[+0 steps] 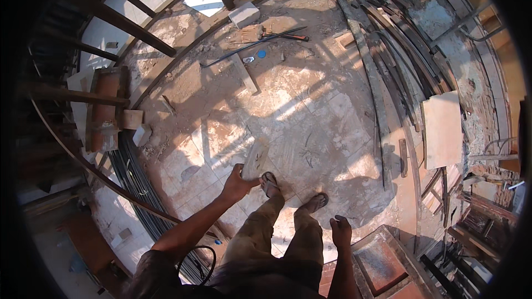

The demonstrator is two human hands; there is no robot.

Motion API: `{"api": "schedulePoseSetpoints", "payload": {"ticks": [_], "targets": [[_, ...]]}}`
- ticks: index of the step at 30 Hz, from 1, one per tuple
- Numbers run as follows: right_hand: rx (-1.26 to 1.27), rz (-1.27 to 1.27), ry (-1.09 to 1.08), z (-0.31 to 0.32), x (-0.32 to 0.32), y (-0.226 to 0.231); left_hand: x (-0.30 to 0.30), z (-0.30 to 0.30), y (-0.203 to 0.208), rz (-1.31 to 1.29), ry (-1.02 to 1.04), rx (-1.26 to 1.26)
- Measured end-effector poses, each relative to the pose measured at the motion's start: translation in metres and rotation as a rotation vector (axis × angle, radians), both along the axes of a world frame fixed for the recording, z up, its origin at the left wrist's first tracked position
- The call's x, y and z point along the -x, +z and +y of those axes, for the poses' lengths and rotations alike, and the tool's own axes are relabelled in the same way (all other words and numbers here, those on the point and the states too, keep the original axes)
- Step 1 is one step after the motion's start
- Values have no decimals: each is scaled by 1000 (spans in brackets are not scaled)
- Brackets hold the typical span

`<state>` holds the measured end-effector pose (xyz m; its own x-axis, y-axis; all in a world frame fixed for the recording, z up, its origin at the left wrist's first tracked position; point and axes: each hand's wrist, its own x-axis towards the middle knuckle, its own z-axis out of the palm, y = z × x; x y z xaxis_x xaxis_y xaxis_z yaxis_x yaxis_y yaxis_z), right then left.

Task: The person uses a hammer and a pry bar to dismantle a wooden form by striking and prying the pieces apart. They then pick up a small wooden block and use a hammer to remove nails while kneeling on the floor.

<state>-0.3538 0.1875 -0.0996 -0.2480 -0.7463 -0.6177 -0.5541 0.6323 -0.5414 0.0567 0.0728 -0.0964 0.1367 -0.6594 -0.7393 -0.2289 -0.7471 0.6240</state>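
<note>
Floor point(338, 113): tiled, dusty, sun-patched
Left hand point(237, 185): stretched forward, clamped on near end of pale slab point(257, 155)
Right hand point(341, 232): low, half-curled, looks empty

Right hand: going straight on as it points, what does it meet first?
Nothing obvious: the way ahead of the right hand looks free over the dusty tiled floor, passing right of the right foot; its height is unclear.
</note>
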Motion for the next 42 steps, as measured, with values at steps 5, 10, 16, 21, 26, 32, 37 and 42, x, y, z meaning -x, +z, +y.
{"api": "schedulePoseSetpoints", "payload": {"ticks": [5, 10, 16, 21, 26, 32, 37, 42], "targets": [[-2, -125, 183, -82, -66, -8, -67, -46, 25, 46, 83, 52], [-144, -116, 332, -159, -131, -40, -98, -102, 24, 40, 148, 19], [-200, -91, 411, -305, -182, -110, -133, -196, -46, 8, 188, 14], [-71, -54, 339, -469, -243, -241, -155, -285, -131, 147, 379, -159], [-166, 28, 501, -609, -267, -372, -121, -376, -203, 303, 310, -129], [189, 107, 379, -780, -358, -458, -117, -454, -290, 157, 269, -23], [604, 279, 238, -835, -345, -536, -96, -468, -394, 266, 346, 58], [797, 535, 442, -863, -348, -568, -140, -516, -415, -127, -148, 133]]}}
